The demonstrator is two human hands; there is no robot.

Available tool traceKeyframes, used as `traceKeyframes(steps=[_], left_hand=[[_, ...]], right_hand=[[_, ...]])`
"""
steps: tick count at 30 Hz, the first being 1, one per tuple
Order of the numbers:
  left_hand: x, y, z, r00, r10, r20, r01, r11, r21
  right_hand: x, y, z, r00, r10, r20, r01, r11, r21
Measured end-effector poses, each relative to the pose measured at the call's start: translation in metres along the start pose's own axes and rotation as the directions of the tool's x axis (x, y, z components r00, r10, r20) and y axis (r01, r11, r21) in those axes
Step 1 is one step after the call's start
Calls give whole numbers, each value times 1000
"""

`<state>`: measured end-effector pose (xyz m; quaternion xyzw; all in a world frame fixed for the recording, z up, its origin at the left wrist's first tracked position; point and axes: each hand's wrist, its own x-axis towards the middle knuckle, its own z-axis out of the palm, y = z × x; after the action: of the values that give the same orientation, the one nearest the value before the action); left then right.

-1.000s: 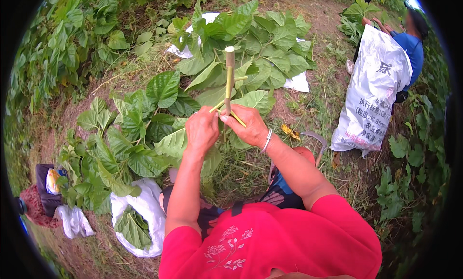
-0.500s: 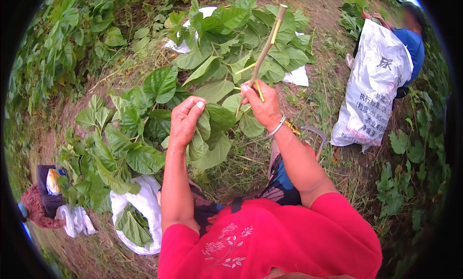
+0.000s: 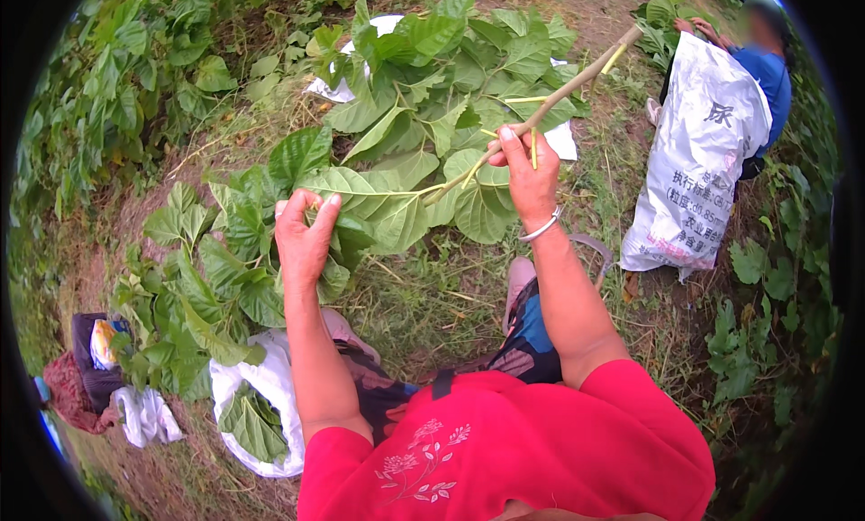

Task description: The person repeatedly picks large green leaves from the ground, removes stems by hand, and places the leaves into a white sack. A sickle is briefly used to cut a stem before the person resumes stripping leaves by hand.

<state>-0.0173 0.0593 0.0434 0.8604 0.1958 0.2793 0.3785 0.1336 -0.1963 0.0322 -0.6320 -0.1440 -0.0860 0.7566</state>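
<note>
- A stripped branch is held in the air in front of the person; its long axis runs from lower left, at the grip, up and to the right, with the bare end pointing toward the white sack
- The right hand is closed around the lower part of the branch, fingers wrapped and thumb up; short leaf stalks stick out just beside the grip
- The left hand is closed on a bunch of picked leaves; these lie to the left of the branch's lower end, nearly touching it
- The right hand is thus on the branch, the left apart from it and lower; a bangle is worn on the right wrist
- Below the left forearm an open white bag with leaves inside is noted on the ground
- Leafy cut branches are piled beyond both hands
- At upper right another person in blue is seen behind the sack; their hands are too small to judge
</note>
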Motion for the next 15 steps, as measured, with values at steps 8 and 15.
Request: traceKeyframes(steps=[8,15], left_hand=[[-22,17,57,931,56,361,-126,977,174],[-24,4,74,881,83,465,-189,964,186]], right_hand=[[-14,-6,9,994,2,109,-6,999,34],[-11,-1,6,993,44,111,-54,995,84]])
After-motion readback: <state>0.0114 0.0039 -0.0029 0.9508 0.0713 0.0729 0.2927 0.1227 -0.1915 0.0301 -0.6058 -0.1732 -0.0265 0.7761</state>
